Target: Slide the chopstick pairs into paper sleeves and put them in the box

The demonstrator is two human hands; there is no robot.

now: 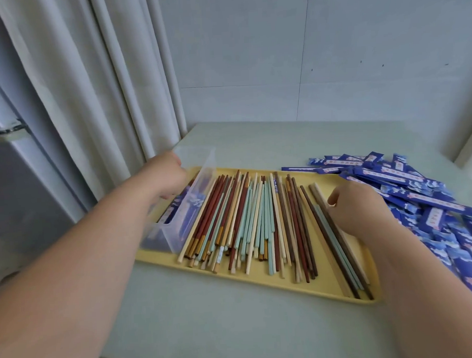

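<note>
A yellow tray (261, 282) holds several loose chopsticks (247, 219) in red-brown, mint, cream and dark brown. At the tray's left end stands a clear plastic box (178, 235) with blue-sleeved pairs (176, 205) inside. My left hand (167, 176) reaches down into the box's far end, with its fingers curled and hidden behind the box wall. My right hand (358, 208) lies on the dark brown and mint chopsticks (338, 253) at the tray's right side. Its thumb tip pinches against them and its fingers are tucked underneath.
A heap of blue paper sleeves (408, 187) lies on the pale green table (236, 327), right of the tray. White curtains (90, 90) and a grey cabinet (18, 174) stand to the left. A pale wall rises behind, with a white board (469, 152) at the far right.
</note>
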